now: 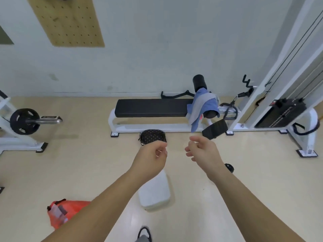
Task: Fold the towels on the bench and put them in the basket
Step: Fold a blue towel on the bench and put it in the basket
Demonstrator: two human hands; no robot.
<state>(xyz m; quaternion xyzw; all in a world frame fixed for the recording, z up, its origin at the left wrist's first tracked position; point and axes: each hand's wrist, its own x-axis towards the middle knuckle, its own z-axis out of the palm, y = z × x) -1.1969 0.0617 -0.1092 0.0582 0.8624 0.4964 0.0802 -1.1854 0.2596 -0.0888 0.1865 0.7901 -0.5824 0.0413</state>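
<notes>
A black padded bench (pixel 150 107) on a white frame stands against the far wall. Blue and grey towels (pixel 201 107) hang in a heap over its right end, by the black roller pads. A dark dotted basket (pixel 153 137) sits on the floor in front of the bench. My left hand (pixel 153 157) hovers just before the basket, fingers loosely curled, holding nothing. My right hand (pixel 201 151) is raised to the right of it, fingers relaxed and empty, well short of the towels.
A white step block (pixel 154 191) lies on the floor under my arms. An orange bag (pixel 61 213) is at lower left. A barbell rack (pixel 26 121) stands left, a cable machine with weight stack (pixel 279 112) right. A black foot pad (pixel 215 131) sits near the bench's right end.
</notes>
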